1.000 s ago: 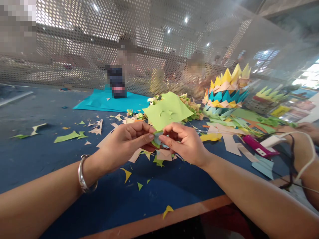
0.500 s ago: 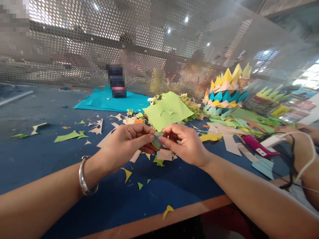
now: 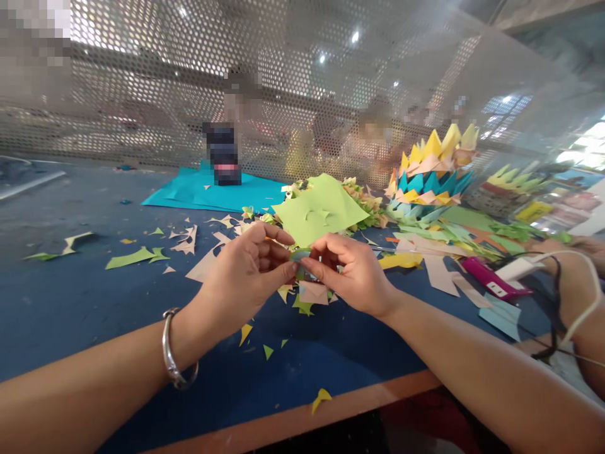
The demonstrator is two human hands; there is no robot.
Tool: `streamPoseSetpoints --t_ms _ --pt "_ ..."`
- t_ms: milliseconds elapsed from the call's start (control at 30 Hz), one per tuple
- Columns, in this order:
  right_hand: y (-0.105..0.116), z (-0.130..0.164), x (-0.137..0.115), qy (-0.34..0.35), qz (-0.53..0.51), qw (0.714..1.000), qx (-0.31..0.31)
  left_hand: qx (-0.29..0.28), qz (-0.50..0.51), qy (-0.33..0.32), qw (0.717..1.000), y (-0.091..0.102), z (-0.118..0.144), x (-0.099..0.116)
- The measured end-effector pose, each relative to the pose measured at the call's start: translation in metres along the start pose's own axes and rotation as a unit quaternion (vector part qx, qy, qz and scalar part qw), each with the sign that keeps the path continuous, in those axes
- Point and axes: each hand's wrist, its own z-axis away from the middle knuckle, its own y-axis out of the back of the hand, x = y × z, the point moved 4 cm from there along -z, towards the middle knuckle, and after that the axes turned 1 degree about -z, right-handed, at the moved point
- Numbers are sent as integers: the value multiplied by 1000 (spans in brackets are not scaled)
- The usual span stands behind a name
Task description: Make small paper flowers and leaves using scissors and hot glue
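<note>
Folded piece pinched between left hand and right hand: matt paper, as are the green sheet and scraps. Table: dull blue cloth-like cover, smooth wooden strip along near edge. Bracelet: shiny metal; far screen: perforated metal.

1. The small green paper piece is mostly hiding between the fingers of the left hand and the right hand; its shape cannot be told.
2. Behind that piece, the dark object on the teal sheet is showing only as blur.
3. Right of the piece, another person's arm is running off the picture's edge.
4. Faces behind the mesh screen are staying blurred.
</note>
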Motion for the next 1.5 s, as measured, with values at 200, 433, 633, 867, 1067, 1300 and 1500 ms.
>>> streamPoseSetpoints --t_ms 200,433,633,867,1067,1300,1500 --pt "1 1 -3 0 -6 1000 -8 5 -34 -35 999 1 -3 -2" --pt "2 0 1 -60 -74 995 -15 -21 -138 -121 983 2 -1 7" --pt "4 -2 2 -86 -132 987 -17 -63 -215 -199 954 0 4 15" --pt "22 -7 6 -94 65 991 -67 33 -196 -145 969 19 -10 5" --pt "23 -8 12 -137 286 916 -244 68 -215 -160 961 28 -14 4" --pt "31 -4 14 -172 306 886 -303 82 -206 -166 961 30 -13 4" --pt "24 -2 11 -166 280 891 -316 114 -211 -163 957 31 -11 9"
